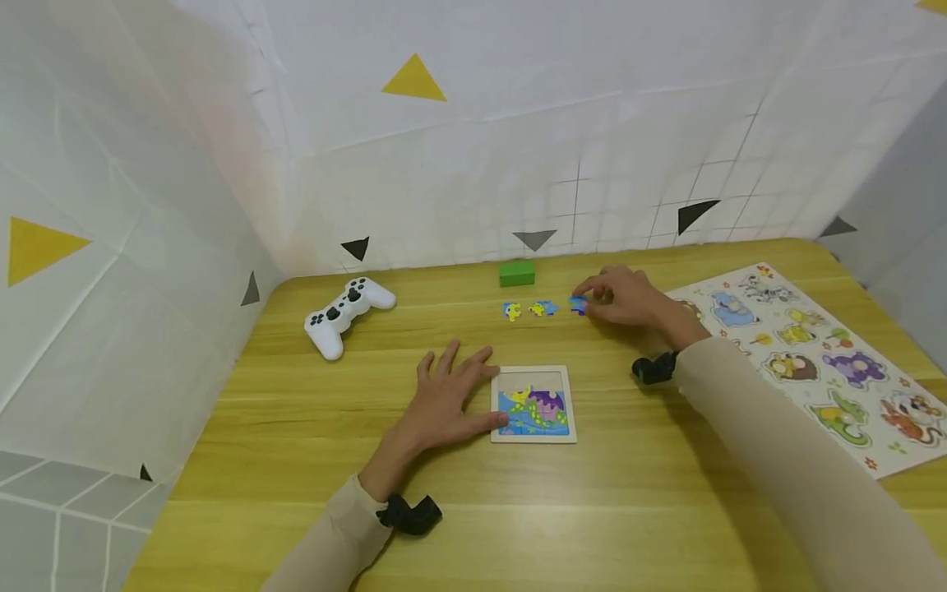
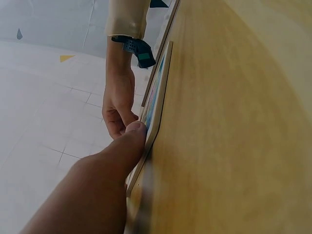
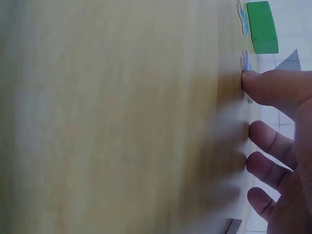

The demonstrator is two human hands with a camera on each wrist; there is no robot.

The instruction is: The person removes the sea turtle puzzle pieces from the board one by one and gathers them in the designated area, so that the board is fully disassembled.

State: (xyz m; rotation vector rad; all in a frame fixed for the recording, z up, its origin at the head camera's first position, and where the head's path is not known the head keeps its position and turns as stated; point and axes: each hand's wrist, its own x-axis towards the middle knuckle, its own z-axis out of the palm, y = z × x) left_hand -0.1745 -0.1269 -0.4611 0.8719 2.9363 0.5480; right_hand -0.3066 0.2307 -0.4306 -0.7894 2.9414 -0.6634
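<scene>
A small square jigsaw puzzle [image 1: 538, 415] in a pale frame lies on the table, its lower part filled with a colourful picture and its top strip bare. Fingers spread, my left hand [image 1: 449, 403] rests at its left side, the thumb [image 2: 134, 134] on the frame's edge. Farther back, my right hand [image 1: 625, 298] pinches a blue and purple puzzle piece [image 1: 577, 305] between thumb and index finger, low at the tabletop. To its left lie a yellow and blue piece [image 1: 543, 308] and another yellow and blue piece [image 1: 512, 312].
Behind the loose pieces stands a green block [image 1: 517, 273]. A white game controller [image 1: 344, 314] lies at the back left. On the right is a large board with animal pictures [image 1: 795, 362], partly under the right forearm. A white sheet wall [image 1: 473, 181] rises along the table's back edge.
</scene>
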